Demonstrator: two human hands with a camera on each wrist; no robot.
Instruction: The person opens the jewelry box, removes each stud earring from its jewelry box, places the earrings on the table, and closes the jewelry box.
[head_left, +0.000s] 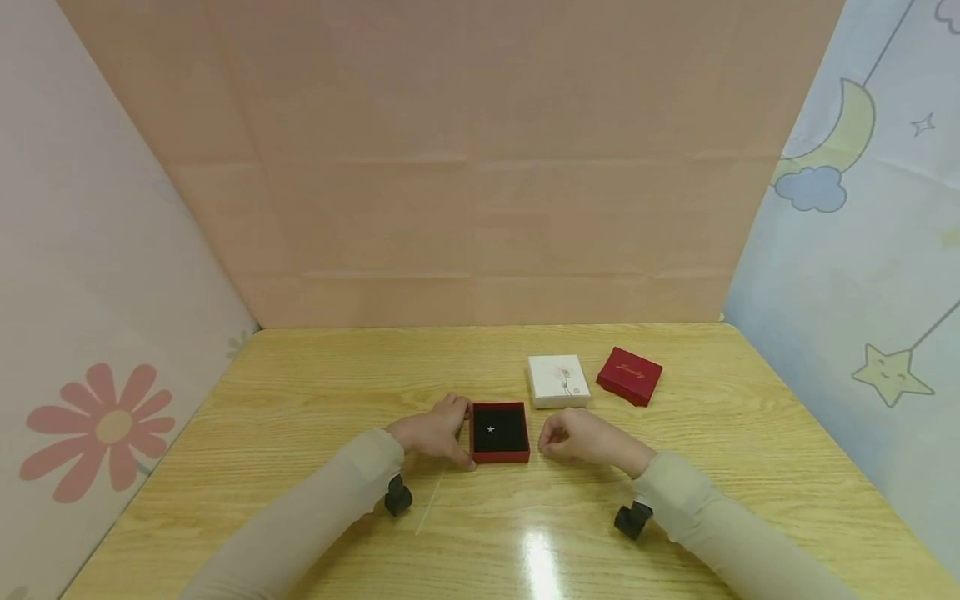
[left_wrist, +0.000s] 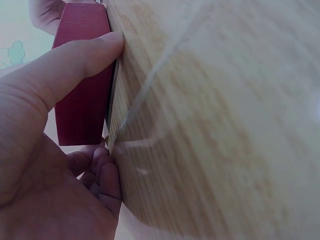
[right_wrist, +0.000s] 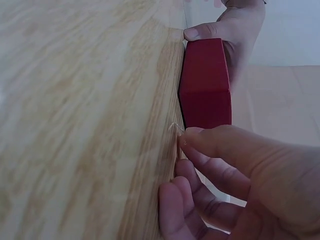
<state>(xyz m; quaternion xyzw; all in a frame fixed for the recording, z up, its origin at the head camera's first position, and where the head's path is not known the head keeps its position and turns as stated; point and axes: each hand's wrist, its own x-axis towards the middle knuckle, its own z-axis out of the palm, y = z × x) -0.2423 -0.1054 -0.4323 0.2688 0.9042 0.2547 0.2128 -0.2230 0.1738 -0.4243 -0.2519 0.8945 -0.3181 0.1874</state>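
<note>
An open red box (head_left: 501,457) with a black lining (head_left: 506,432) lies in the middle of the table. On the lining sits a small silver star-shaped piece of jewelry (head_left: 491,430). My left hand (head_left: 438,429) holds the box by its left side, thumb (left_wrist: 102,50) at the near corner and fingers at the far one. Just right of the box, my right hand (head_left: 577,436) rests low over the table with curled fingers. In the right wrist view, its thumb and index finger pinch a small thin shiny piece (right_wrist: 175,126), whose exact kind is too small to tell.
Behind the right hand lies a white box (head_left: 558,381) with a flower print. Farther right is a red lid (head_left: 631,376) with gold lettering. A thin clear plastic edge (head_left: 430,502) shows on the table near the left wrist. Walls stand behind and on both sides.
</note>
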